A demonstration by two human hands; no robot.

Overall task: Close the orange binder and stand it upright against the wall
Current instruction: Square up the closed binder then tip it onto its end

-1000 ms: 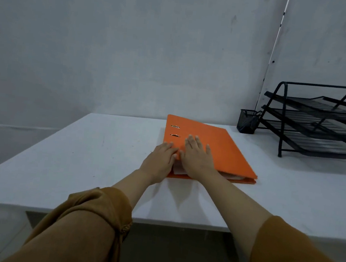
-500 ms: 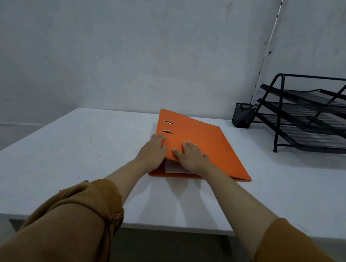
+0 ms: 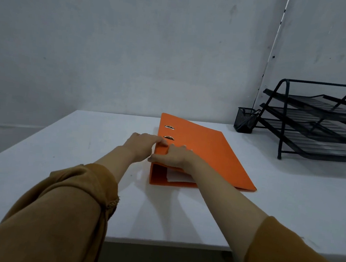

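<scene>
Gripping the flat orange cardboard binder [image 3: 205,154] at its spine corner, my left hand [image 3: 140,146] and right hand [image 3: 176,156] pinch the cover (apparently, thumbs partly hidden) to tip it up off the white table [image 3: 60,162].

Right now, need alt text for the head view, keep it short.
Two bare hands, left hand and right hand, grip the spine-side corner of a closed orange binder lying flat on a white table, white paper showing at its near end. A black wire tray rack and mesh pen cup stand at the right by the grey wall.
</scene>
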